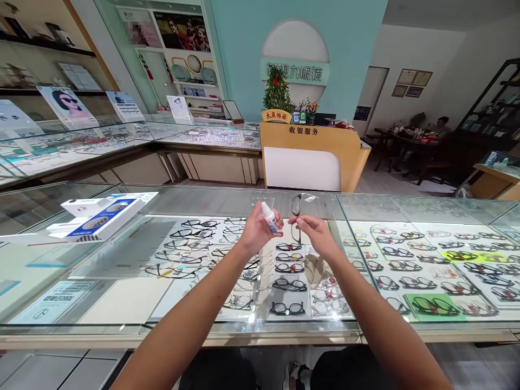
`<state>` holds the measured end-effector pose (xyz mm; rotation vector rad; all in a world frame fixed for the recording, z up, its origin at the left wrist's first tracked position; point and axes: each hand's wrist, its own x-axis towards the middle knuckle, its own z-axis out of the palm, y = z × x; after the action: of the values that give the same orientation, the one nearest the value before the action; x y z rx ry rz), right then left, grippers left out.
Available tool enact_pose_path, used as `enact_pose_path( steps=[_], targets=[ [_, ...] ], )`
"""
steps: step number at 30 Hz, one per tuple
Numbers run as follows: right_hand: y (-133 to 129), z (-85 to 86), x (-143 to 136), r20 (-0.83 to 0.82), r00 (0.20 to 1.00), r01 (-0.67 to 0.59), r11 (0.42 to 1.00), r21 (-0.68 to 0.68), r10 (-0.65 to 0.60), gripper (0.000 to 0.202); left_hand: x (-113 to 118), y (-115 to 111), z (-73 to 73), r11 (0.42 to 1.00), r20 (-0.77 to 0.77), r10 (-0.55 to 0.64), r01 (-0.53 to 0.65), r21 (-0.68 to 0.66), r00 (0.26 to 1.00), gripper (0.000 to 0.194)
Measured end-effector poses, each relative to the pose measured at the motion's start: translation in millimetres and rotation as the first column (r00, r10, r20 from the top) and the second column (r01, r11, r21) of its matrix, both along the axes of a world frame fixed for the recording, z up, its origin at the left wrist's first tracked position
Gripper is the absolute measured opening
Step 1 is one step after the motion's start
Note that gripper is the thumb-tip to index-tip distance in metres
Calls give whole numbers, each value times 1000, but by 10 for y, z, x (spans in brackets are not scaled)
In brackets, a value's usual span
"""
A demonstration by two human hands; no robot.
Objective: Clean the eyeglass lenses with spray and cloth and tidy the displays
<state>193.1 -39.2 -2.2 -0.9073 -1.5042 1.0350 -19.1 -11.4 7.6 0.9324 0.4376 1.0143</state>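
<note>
A small white spray bottle with a printed label sits in my left hand, fingers wrapped round it and its top tilted up. Just to the right, my right hand pinches a pair of dark-framed eyeglasses near the bridge. The glasses are held on end, one lens above the fingers and one below. Both hands are over the glass display counter. Below my right wrist lies a crumpled beige cloth, on the counter's glass top.
Rows of eyeglasses lie under the glass on both sides. A white and blue box stands at the left on the counter. Beyond are a wooden cashier desk with plants, more display cases, and a person seated at the far right.
</note>
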Motion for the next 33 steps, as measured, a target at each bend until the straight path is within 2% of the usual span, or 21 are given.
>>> enact_pose_path(
  steps=[2, 4, 7, 12, 16, 19, 21, 26, 31, 33],
  targets=[
    [-24, 6, -26, -1, 999, -38, 999, -17, 38, 37, 18, 12, -18, 997, -61, 55, -52, 49, 997, 63],
    [-50, 14, -50, 2, 997, -73, 997, -34, 73, 37, 44, 30, -58, 979, -151, 176, -156, 133, 973, 60],
    [-84, 20, -78, 31, 991, -126, 991, -47, 128, 38, 79, 51, -124, 916, -302, 367, -284, 283, 880, 54],
    [-104, -13, -93, 41, 981, -187, 980, -72, 191, 39, 90, 37, -130, 848, -469, 481, -258, 463, 741, 48],
    [-122, -4, -95, 24, 974, -225, 971, -84, 227, 38, 76, 3, -84, 813, -505, 523, -223, 538, 687, 48],
    [-130, 32, -91, 6, 974, -224, 973, -60, 224, 37, 75, -27, -60, 806, -496, 522, -211, 553, 694, 47],
    [-113, 42, -82, -32, 983, -181, 982, -51, 179, 36, 82, -44, -58, 816, -496, 504, -201, 542, 707, 47],
    [-14, -26, -48, -197, 978, -89, 993, -83, 71, 35, 97, -49, -139, 811, -542, 486, -124, 571, 685, 45],
    [26, -80, -42, -253, 964, -104, 990, -92, 78, 34, 107, -43, -244, 782, -594, 449, 28, 622, 667, 47],
    [28, -84, -41, -252, 965, -104, 990, -92, 78, 34, 102, -30, -243, 798, -588, 438, 7, 603, 680, 48]
  ],
)
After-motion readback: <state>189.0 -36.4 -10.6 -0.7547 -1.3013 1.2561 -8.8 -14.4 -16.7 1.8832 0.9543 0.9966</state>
